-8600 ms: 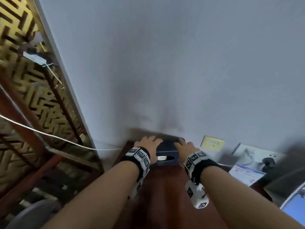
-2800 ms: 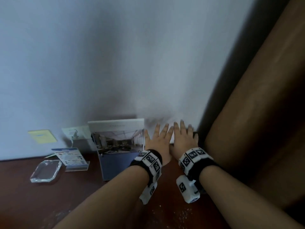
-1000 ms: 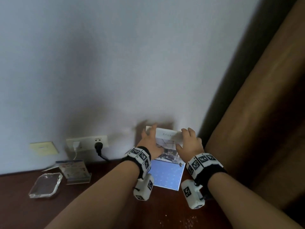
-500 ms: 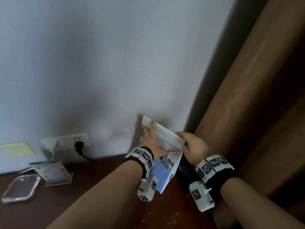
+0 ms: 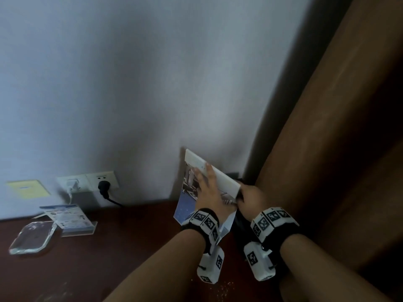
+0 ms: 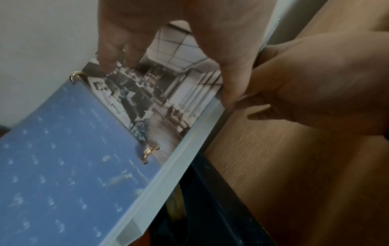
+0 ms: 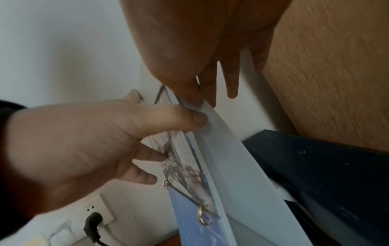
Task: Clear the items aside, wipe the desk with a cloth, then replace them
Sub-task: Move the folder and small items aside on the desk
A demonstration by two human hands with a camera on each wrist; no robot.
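A desk calendar (image 5: 188, 205) with a photo page, a blue date page and gold rings stands tilted at the far right of the dark wooden desk (image 5: 109, 247), close to the wall. My left hand (image 5: 206, 188) lies over its front, thumb on the white edge, fingers on the photo (image 7: 231, 166). My right hand (image 5: 250, 197) pinches the calendar's right edge (image 6: 73, 166) from behind. A dark blue box (image 7: 326, 166) sits just right of the calendar, against the brown panel; most of it is hidden in the head view.
A brown wood-grain panel (image 5: 327, 149) closes off the right side. At the left lie a clear glass block (image 5: 32, 237) and an acrylic sign holder (image 5: 69, 217). Wall sockets (image 5: 87, 182) carry a black plug (image 5: 103, 186). Crumbs (image 5: 220, 290) dot the desk's front.
Both hands have swung the calendar from facing me to nearly edge-on and moved it right, toward the brown panel and the dark box.
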